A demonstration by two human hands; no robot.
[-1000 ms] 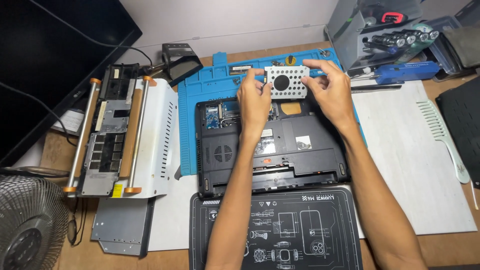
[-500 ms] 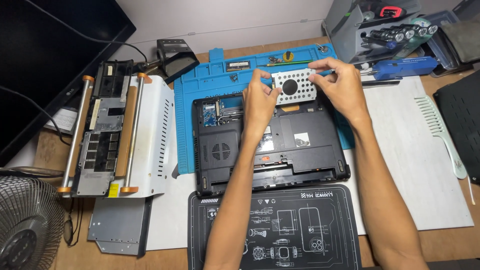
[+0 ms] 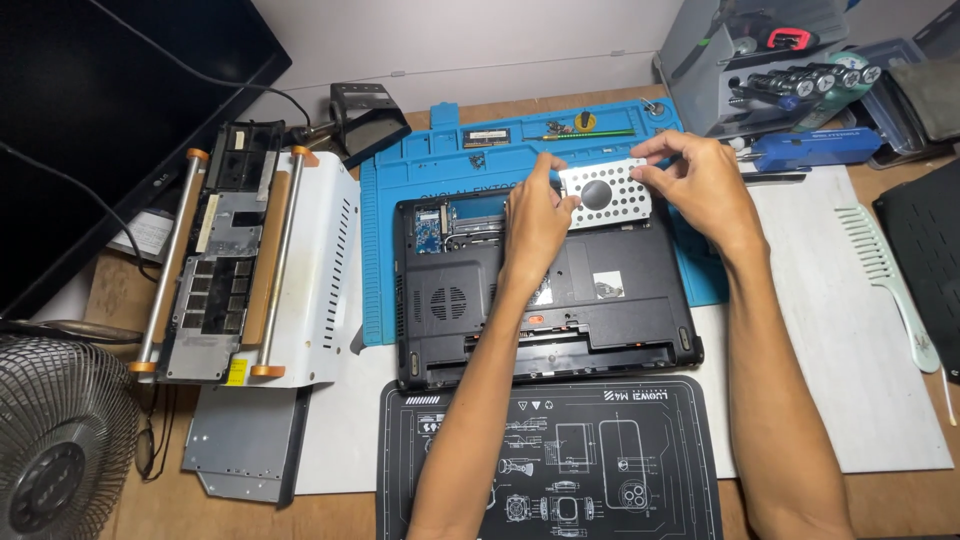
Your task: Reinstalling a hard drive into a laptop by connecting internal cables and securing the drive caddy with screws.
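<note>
A black laptop base (image 3: 600,310) lies upside down with covers off, partly on a blue work mat (image 3: 420,170). Both hands hold a silver perforated metal drive caddy (image 3: 605,190) just above the laptop's far edge. My left hand (image 3: 535,215) grips the caddy's left end with thumb and fingers. The caddy's right end and top edge are pinched by my right hand (image 3: 700,185). An open bay with a blue circuit board (image 3: 432,225) shows at the laptop's far left corner.
A white metal frame with orange-tipped rods (image 3: 250,270) sits left. A black printed mat (image 3: 550,460) lies nearest me. A fan (image 3: 55,440), dark monitor (image 3: 110,110), grey tool box (image 3: 770,60), blue tool (image 3: 810,150) and pale green comb (image 3: 890,280) ring the desk.
The hands have lifted the caddy slightly and tilted it while holding it over the laptop's far edge; the view has shifted a little.
</note>
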